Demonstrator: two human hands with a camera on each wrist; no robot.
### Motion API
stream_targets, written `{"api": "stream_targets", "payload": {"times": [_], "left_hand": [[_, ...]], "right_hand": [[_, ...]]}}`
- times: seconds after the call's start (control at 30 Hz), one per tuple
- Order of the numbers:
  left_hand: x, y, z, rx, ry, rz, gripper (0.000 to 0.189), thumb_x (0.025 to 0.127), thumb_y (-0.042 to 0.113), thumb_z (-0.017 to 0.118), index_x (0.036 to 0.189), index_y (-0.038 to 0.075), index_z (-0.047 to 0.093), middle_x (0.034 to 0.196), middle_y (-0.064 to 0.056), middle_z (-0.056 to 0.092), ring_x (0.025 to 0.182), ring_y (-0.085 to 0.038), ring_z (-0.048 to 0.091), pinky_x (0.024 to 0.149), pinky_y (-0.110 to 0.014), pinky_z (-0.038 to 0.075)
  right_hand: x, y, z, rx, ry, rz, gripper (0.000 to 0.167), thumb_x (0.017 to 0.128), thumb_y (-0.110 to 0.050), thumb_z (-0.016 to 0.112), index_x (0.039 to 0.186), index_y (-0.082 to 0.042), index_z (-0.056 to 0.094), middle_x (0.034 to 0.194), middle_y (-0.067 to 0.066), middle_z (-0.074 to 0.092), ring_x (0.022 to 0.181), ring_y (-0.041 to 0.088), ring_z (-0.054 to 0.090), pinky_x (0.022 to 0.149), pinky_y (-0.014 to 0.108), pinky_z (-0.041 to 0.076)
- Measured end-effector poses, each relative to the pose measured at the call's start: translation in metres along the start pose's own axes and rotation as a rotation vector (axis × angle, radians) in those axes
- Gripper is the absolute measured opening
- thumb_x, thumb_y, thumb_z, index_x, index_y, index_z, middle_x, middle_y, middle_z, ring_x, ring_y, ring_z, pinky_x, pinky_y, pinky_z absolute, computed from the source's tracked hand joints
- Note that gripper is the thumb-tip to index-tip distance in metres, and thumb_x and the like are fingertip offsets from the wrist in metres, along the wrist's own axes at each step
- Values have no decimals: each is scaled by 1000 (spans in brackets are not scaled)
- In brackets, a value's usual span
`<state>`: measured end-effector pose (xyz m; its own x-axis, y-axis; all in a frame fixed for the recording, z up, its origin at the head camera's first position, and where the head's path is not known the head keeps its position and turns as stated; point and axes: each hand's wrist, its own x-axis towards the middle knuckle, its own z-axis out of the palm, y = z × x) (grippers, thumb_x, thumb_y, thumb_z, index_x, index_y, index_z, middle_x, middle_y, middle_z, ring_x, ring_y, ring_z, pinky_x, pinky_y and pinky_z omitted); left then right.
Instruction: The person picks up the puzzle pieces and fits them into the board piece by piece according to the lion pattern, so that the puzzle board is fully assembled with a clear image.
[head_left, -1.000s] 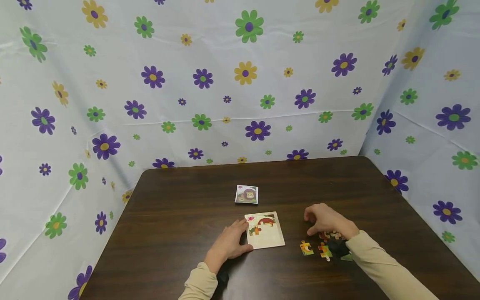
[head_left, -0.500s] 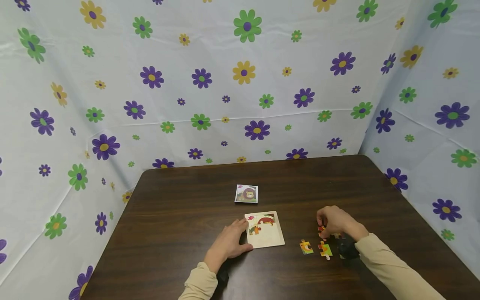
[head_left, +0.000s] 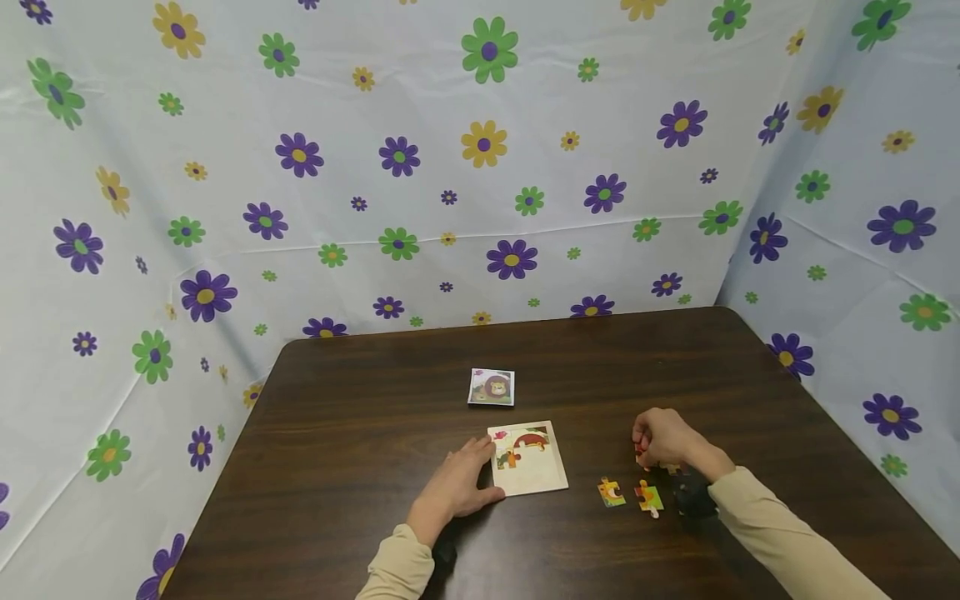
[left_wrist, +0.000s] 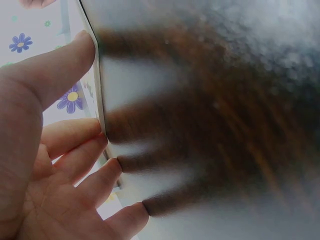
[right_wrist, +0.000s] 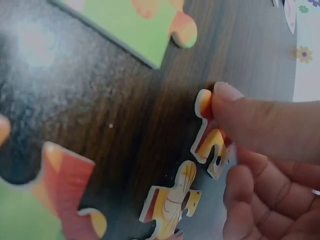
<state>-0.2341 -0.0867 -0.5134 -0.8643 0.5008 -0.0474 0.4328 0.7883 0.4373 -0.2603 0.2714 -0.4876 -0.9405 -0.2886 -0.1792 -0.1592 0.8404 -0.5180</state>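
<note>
Both hands are at work: the left hand (head_left: 453, 483), its fingers apart, rests against the left edge of the puzzle board (head_left: 542, 479), while the right hand (head_left: 667, 437) pinches a red-and-orange piece (right_wrist: 212, 135) between thumb and fingers. Behind hangs white flowered cloth (head_left: 420, 92), faintly creased. Before it spreads the table (head_left: 360, 408), dark, wood-grained, dully shiny. On it the board lies flat, pale and squarish; I'd judge the puzzle under half done, with joined pieces along the far side and the near part bare. Just beyond sits a small square lion card (head_left: 492, 387). Smallest are the loose pieces, thin, pale-edged, knobbed and notched: a yellow piece (head_left: 611, 497), a green-cornered piece (head_left: 649, 497), and others partly hidden by the right hand, so I cannot count what is left.
</note>
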Motion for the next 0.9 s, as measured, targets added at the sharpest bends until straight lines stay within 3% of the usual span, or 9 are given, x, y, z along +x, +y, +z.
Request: {"api": "stream_targets", "payload": {"times": [0.2,0.47,0.67,0.9], "left_hand": [[-1,-1,-1,-2,6,2,66,80,34,77,133,2,54,142,-15,48,132,-37,41,98,-63,36],[-1,-2,-1,1,1,2,66,80,34,76,133,2,54,143,-15,47,132,-37,41,98,-63,36],[-1,-1,-1,9,-6,-3,66,80,34,76,134,2,53,143,-15,47,133,-37,40,98,-63,36],[0,2,-1,16,-13,-5,66,81,34,75,134,2,53,143,-15,47,133,-37,40,99,-62,36]], "right_hand": [[0,2,0,-21,14,86,30,70,-10,85,82,-4,57,71,5,51,50,16,52,38,33,47],[0,6,1,-30,22,100,33,72,-16,84,81,-5,55,73,5,51,49,14,49,40,30,45],[1,9,1,34,42,26,35,72,-12,83,84,-4,51,74,4,48,57,16,47,48,30,40],[7,7,5,87,141,-45,26,75,5,72,92,-2,53,72,3,54,57,15,49,51,31,39]]}}
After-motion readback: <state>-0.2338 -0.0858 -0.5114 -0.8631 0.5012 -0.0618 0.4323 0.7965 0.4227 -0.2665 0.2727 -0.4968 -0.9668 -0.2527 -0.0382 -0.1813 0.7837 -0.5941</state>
